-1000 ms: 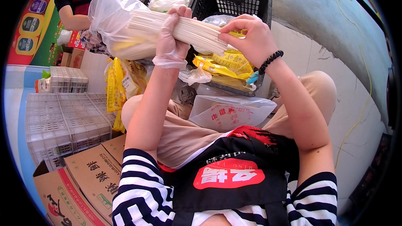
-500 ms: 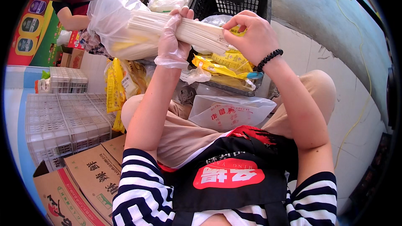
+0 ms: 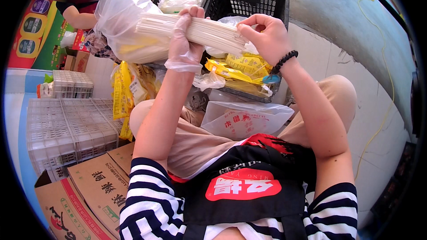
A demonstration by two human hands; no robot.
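Observation:
My left hand (image 3: pixel 183 44), in a thin clear glove, is closed around a bundle of long, thin white sticks (image 3: pixel 213 34), kind not certain. The bundle lies nearly level, its right end slightly lower and uneven. At that end is my bare right hand (image 3: pixel 267 35), thumb and forefinger pinched together; anything between them is too small to make out. Left of my gloved hand, a clear plastic bag (image 3: pixel 118 22) holds more pale sticks and some yellow. Yellow packets (image 3: pixel 242 66) lie in a dark crate below the bundle.
Black crates (image 3: pixel 267 0) stand ahead, one with clear-wrapped white packs (image 3: pixel 180 1). A white printed bag (image 3: pixel 244 120) lies between my legs. To my left are clear plastic baskets (image 3: pixel 71 129), cardboard boxes (image 3: pixel 95 182) and hanging yellow packets (image 3: pixel 122 91). Another person (image 3: pixel 80 18) is at upper left.
My right hand has shifted slightly right and down along the bundle's end, still pinched. The sticks at that end sit a little more spread. My left hand keeps its hold.

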